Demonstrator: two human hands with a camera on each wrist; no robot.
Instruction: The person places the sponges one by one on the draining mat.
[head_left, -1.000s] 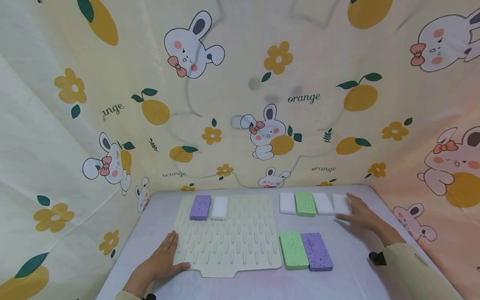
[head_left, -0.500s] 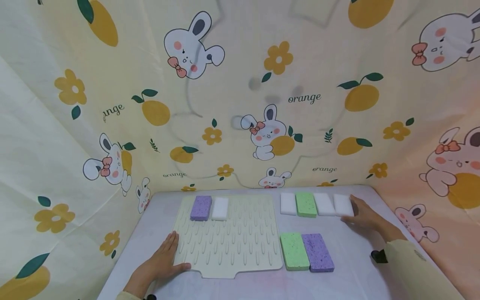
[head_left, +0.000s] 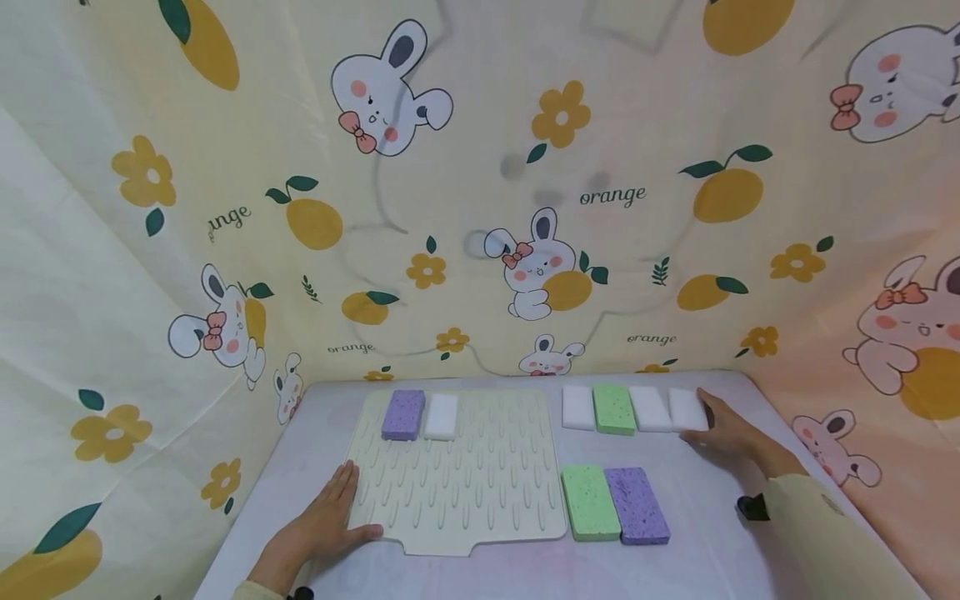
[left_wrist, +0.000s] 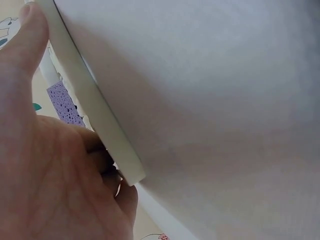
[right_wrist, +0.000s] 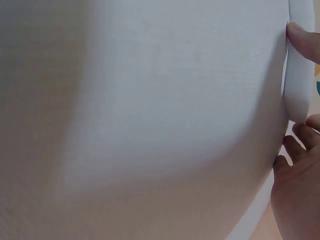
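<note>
Along the left edge of a pale ridged mat [head_left: 465, 467] rests my left hand [head_left: 318, 521], fingers extended and thumb on its front left corner. In the left wrist view the mat's edge [left_wrist: 102, 110] lies between thumb and fingers. At the back right, my right hand [head_left: 726, 429] holds the rightmost white sponge [head_left: 686, 408], thumb at the near side and fingers round its right end. The right wrist view shows the thumb on the sponge's edge [right_wrist: 297, 90]. A purple sponge [head_left: 404, 414] and a white sponge [head_left: 442, 416] lie on the mat's back left.
A white sponge [head_left: 577, 407], a green sponge [head_left: 613, 409] and another white sponge [head_left: 650, 409] continue the back row. Nearer lie a larger green sponge [head_left: 591, 502] and a larger purple sponge [head_left: 637, 505], side by side. Printed curtains [head_left: 457, 167] enclose the white table [head_left: 720, 550].
My right thumb and fingers have shifted slightly right along the end white sponge, the thumb then a touch back. The sponges keep their places and the left hand has stayed still.
</note>
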